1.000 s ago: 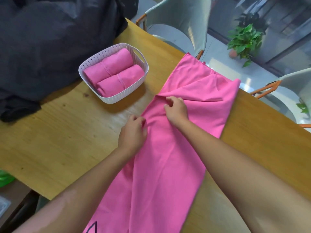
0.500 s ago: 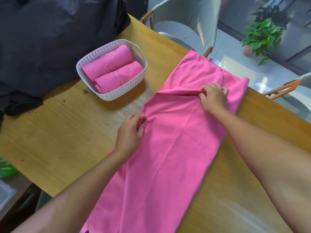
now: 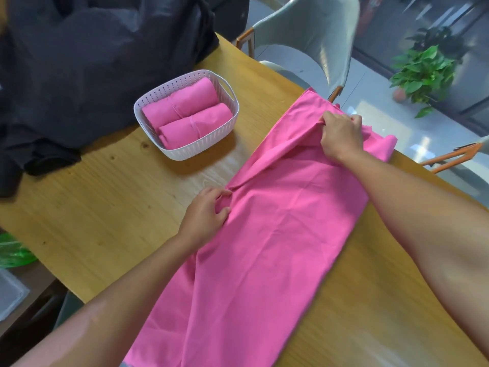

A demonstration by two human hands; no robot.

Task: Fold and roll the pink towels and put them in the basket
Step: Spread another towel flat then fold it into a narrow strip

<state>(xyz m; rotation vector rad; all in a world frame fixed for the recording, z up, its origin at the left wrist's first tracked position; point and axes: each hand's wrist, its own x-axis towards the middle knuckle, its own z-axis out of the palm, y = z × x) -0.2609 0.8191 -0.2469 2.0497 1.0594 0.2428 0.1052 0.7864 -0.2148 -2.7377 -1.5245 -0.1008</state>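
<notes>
The left hand (image 3: 207,211) pinches the pink towel (image 3: 264,247) at its left edge; the right hand (image 3: 341,136) grips a fold near the far end. The towel lies along the wooden table (image 3: 105,221). Near it, a white basket (image 3: 201,149) holds two rolled towels (image 3: 185,115). Dark cloth (image 3: 79,62), a chair (image 3: 317,35) and a plant (image 3: 423,70) lie beyond.

Looks like a home dining room: wooden worktop (image 3: 111,207), upholstered chair (image 3: 317,35), potted plant (image 3: 423,70) by glass doors.
</notes>
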